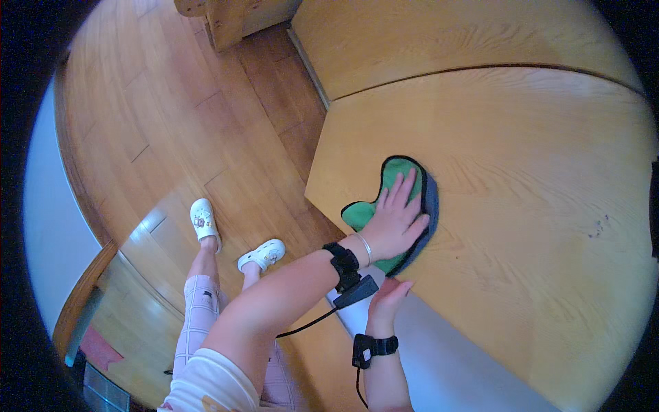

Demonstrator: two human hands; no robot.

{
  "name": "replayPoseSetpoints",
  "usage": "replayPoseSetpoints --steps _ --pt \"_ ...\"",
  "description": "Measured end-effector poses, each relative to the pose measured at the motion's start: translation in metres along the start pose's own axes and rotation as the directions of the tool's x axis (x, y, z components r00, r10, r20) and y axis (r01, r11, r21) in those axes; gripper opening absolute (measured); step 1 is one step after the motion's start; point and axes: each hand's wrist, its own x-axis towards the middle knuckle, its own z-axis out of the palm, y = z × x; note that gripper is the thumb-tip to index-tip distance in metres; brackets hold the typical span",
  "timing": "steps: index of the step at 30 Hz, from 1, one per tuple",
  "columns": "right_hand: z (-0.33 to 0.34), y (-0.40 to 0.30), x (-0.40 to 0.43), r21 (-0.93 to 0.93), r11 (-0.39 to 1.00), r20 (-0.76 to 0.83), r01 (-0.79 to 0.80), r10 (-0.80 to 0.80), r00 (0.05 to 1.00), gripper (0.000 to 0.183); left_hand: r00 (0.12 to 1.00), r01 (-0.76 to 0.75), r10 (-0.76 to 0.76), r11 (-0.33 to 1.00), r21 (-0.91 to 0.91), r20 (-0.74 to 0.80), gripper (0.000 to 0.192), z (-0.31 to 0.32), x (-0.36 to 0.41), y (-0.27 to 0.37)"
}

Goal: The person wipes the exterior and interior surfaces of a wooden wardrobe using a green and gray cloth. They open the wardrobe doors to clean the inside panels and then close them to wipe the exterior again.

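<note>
My left hand point(396, 221) lies palm down on a green cloth with black edging point(358, 213), its fingers spread. The cloth is folded or doubled, with a blue-grey layer showing along its right side, and rests on a light wooden surface point(515, 206) near its corner. My right hand point(388, 298) is at the near edge of that surface, just below the cloth. Its thumb shows, but most of its fingers are hidden, so what it touches is unclear. Both wrists wear black straps with cables.
A second wooden panel point(463, 36) adjoins the surface beyond a dark seam. Small dark marks point(600, 226) show on the wood at right. Wooden furniture point(226, 23) stands at the top. My feet in white clogs point(203, 219) are on the plank floor point(170, 134). A curved wooden rail point(82, 298) is at lower left.
</note>
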Motion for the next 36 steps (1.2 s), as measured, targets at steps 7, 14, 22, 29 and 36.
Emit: replayPoseSetpoints --steps 7,14,22,29,36 --pt "-0.016 0.055 0.016 -0.046 0.99 0.2 0.131 -0.119 0.972 0.07 0.966 0.219 -0.224 0.974 -0.05 -0.128 0.057 0.03 0.011 -0.107" --pt "0.003 0.028 0.029 -0.399 0.887 0.067 -0.232 0.28 0.958 0.05 0.84 0.532 -0.534 0.845 0.049 0.099 0.058 0.068 -0.03 -0.144" --pt "0.041 0.012 0.043 -0.177 0.921 0.05 -0.348 0.361 0.931 0.05 0.985 0.171 -0.17 0.968 -0.182 0.018 0.079 -0.01 0.039 -0.031" --pt "0.072 -0.023 0.051 -0.271 0.881 0.023 -0.387 0.408 0.913 0.051 0.989 0.106 -0.12 0.982 -0.154 -0.087 0.077 -0.068 0.138 -0.025" --pt "0.058 -0.016 0.067 -0.386 0.921 0.121 -0.053 0.108 0.987 0.035 0.942 0.229 -0.278 0.941 -0.248 -0.187 0.07 -0.075 0.178 -0.069"
